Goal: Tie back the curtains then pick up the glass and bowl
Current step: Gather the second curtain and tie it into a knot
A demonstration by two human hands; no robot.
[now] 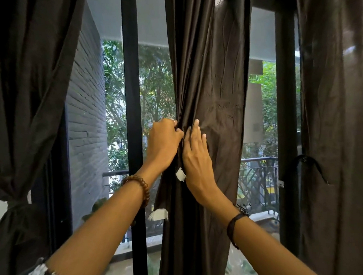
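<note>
The middle curtain (212, 93) hangs at the centre of the frame, not yet tied. Your left hand (166, 142) has its fingers curled round a bunch of folds at the curtain's left edge. Your right hand (196, 157) lies just beside it, fingers straight and pressing flat on the cloth, gripping nothing.

Risk 1: only the left edge is gathered. The right portion of the panel is still spread toward the window frame post (287, 131). If you bind now, that loose cloth will probably spill out of the tie.

Risk 2: the fabric looks smooth and sheeny. A flat palm may slide on it rather than draw it in; curl the right fingers to gather it.

Risk 3: white tabs (180, 174) show at the curtain edge below your hands. Whether they belong to a tie-back cannot be told; do not pull on them blindly.

Reference: the left curtain (15, 105), at the left of the frame, is already cinched by a band (16, 206). A dark loop (305, 161) hangs by the right curtain (341, 127), which hangs loose.

The glass and bowl are not in view.
</note>
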